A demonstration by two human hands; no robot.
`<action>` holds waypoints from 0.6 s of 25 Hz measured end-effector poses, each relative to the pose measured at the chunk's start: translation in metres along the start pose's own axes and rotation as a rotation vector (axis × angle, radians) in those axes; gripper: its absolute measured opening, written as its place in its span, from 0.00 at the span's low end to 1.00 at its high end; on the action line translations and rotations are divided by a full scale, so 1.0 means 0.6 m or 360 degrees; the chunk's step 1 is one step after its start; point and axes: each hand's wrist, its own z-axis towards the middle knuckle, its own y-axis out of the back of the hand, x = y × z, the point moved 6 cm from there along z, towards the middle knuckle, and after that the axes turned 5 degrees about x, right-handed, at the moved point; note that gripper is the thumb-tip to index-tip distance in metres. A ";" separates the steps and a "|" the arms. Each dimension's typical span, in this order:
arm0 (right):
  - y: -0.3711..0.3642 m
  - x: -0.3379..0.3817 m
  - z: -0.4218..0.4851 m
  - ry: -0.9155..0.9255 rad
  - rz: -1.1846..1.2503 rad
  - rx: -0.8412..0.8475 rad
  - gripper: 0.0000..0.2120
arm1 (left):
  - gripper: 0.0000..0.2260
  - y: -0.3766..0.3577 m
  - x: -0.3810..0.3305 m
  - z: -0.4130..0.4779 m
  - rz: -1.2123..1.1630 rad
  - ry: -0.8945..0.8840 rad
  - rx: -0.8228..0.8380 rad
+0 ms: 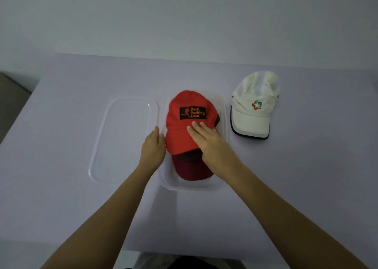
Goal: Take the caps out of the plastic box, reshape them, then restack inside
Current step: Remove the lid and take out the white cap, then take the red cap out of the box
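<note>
A clear plastic box (pixel 192 186) stands at the table's centre. On top inside it lies a bright red cap (pixel 180 139) with a black "Back Packing Gear" patch. Beneath it a dark maroon cap (pixel 192 170) shows its brim toward me. My right hand (pixel 206 139) rests flat on the red cap's brim, fingers spread. My left hand (pixel 153 148) touches the brim's left edge at the box wall; its fingers are together, and whether they grip the brim is hidden. A white cap (pixel 253 109) with a coloured logo sits on the table right of the box.
The box's clear lid (pixel 98 146) lies flat on the table just left of the box. The lavender table (pixel 61 207) ends at a pale wall behind. The table's left edge drops off near the frame's left side.
</note>
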 end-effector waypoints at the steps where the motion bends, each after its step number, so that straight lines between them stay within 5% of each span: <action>1: 0.011 -0.001 -0.008 0.0034 -0.0003 -0.0122 0.34 | 0.13 0.014 -0.017 0.000 -0.0135 0.0053 -0.0058; 5: 0.054 0.007 -0.057 0.0206 -0.0115 -0.0434 0.30 | 0.26 0.008 -0.081 -0.013 -0.1462 0.0665 0.0220; 7: 0.068 0.012 -0.100 0.0349 -0.0035 -0.0430 0.30 | 0.24 0.001 -0.121 -0.023 -0.1454 0.0573 0.0221; 9: 0.074 0.003 -0.148 0.0335 0.0349 -0.0139 0.34 | 0.21 -0.009 -0.157 -0.049 -0.1199 0.0389 0.0080; 11: 0.096 -0.029 -0.187 -0.0062 0.1078 -0.0144 0.44 | 0.18 -0.028 -0.189 -0.085 -0.1012 0.0173 -0.0030; 13: 0.114 -0.114 -0.224 -0.0629 0.1750 -0.0548 0.44 | 0.14 -0.077 -0.217 -0.121 -0.0928 0.0032 0.0046; 15: 0.101 -0.203 -0.262 -0.0980 0.2139 -0.0633 0.43 | 0.14 -0.154 -0.236 -0.141 -0.0874 -0.0031 0.0245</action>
